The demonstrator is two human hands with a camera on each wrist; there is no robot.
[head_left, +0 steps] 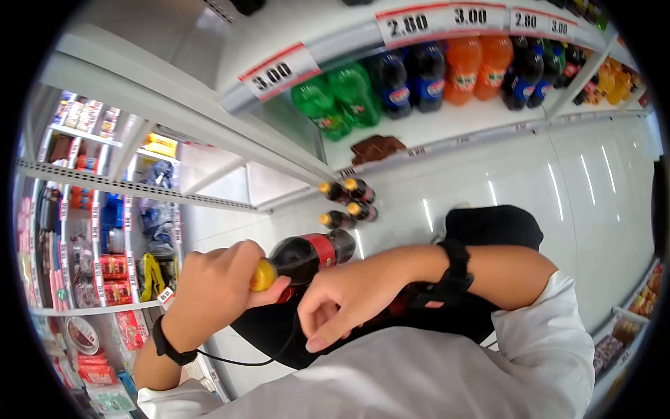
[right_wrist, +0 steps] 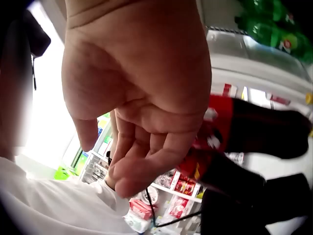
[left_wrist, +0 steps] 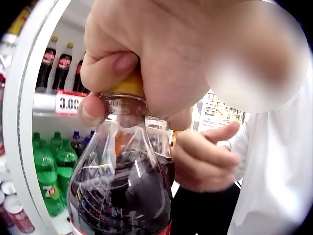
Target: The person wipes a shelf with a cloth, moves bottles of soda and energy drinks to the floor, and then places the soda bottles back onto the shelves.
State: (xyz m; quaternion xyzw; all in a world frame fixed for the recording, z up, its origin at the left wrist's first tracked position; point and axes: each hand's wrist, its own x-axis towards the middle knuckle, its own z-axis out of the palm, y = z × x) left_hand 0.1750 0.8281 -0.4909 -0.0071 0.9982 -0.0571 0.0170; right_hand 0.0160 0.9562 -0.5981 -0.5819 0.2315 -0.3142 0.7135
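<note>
Cola bottle (head_left: 307, 255): before my chest, long axis near level, yellow cap (head_left: 262, 277) pointing left. My left hand (head_left: 213, 290): gripping that cap. My right hand (head_left: 349, 293): loosely curled, empty, beside the bottle.

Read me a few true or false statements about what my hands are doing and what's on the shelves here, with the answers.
1. The left hand grips the yellow cap of the cola bottle. True.
2. The right hand holds a green bottle. False: it holds nothing, its fingers loosely curled beside the cola bottle.
3. The shelf holds green bottles below a 3.00 price tag. True.
4. The cola bottle's label is blue. False: it is red.
</note>
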